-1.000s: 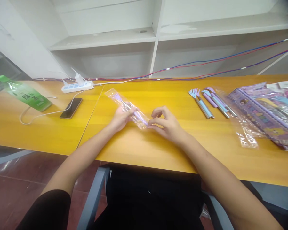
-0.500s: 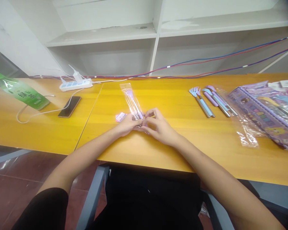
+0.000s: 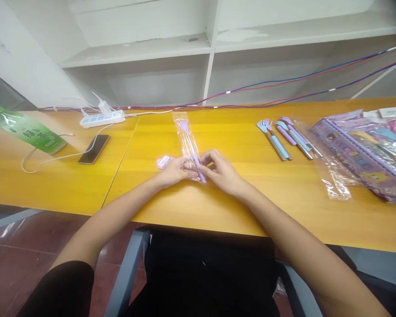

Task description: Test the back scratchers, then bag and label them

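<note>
A purple back scratcher (image 3: 196,157) with a claw-shaped head lies inside a long clear plastic bag (image 3: 181,119) on the table, its head pointing away from me. My left hand (image 3: 175,173) is closed on the bag's near part, with the thumb beside the handle. From the other side, my right hand (image 3: 223,175) pinches the bag's right edge close to the handle; the exact grip of its fingertips is hard to make out. Just left of the bag lies a small pink and white card (image 3: 165,162), partly behind my left hand.
Several blue and purple back scratchers (image 3: 277,144) lie to the right, beside empty clear wrappers (image 3: 337,187) and a purple printed pouch (image 3: 350,154). At left are a phone (image 3: 94,149), a power strip (image 3: 102,118) with a white cable, and a green bottle (image 3: 29,130).
The bag with the back scratcher has shifted slightly right, and more of the purple handle shows between my hands. My right hand's fingers have drawn closer together.
</note>
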Demonstrator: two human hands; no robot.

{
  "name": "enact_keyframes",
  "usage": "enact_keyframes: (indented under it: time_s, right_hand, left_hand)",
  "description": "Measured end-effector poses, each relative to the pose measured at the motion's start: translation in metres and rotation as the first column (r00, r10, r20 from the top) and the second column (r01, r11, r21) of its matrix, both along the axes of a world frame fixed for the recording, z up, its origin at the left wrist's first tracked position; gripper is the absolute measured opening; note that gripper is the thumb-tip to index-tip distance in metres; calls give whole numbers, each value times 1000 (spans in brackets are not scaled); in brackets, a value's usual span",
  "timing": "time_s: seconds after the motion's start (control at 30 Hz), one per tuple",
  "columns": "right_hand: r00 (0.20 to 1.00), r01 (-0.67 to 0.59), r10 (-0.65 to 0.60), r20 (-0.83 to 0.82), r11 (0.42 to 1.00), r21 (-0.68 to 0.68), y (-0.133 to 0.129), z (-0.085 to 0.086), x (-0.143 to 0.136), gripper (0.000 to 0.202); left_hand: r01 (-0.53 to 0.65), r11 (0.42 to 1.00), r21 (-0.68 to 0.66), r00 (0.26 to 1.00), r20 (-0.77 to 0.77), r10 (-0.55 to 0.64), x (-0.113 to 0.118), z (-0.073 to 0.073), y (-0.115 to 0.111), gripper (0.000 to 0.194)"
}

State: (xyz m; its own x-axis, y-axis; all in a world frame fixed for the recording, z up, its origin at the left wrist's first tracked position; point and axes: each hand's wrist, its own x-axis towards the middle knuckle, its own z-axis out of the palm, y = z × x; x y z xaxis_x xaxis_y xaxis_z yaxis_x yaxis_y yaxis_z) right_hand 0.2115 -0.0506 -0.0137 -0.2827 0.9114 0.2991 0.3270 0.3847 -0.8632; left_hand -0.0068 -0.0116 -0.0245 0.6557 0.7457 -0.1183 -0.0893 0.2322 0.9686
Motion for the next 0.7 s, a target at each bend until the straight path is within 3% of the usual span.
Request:
enact_keyframes:
  time_s: [0.17, 0.27, 0.43, 0.6, 0.7]
  right_hand:
    - [982, -154, 117, -151, 952, -264, 3, -4, 3, 59]
    - [963, -236, 161, -217, 891, -387, 3, -3, 3, 62]
    - [936, -320, 206, -286, 837, -444, 2, 0, 2, 67]
    - [904, -390, 228, -361, 785, -481, 4, -1, 3, 57]
    - [895, -417, 250, -369, 762, -496, 4, -1, 4, 63]
  left_hand:
    - [-26, 999, 30, 999, -42, 27, -8, 4, 9, 52]
    - [-25, 999, 39, 996, -87, 28, -11, 3, 11, 47]
    - [-15, 994, 112, 993, -116, 28, -8, 0, 11, 47]
    - [35, 972, 232, 984, -180, 8, -8, 0, 10, 36]
    - [75, 967, 243, 975, -223, -20, -8, 2, 8, 36]
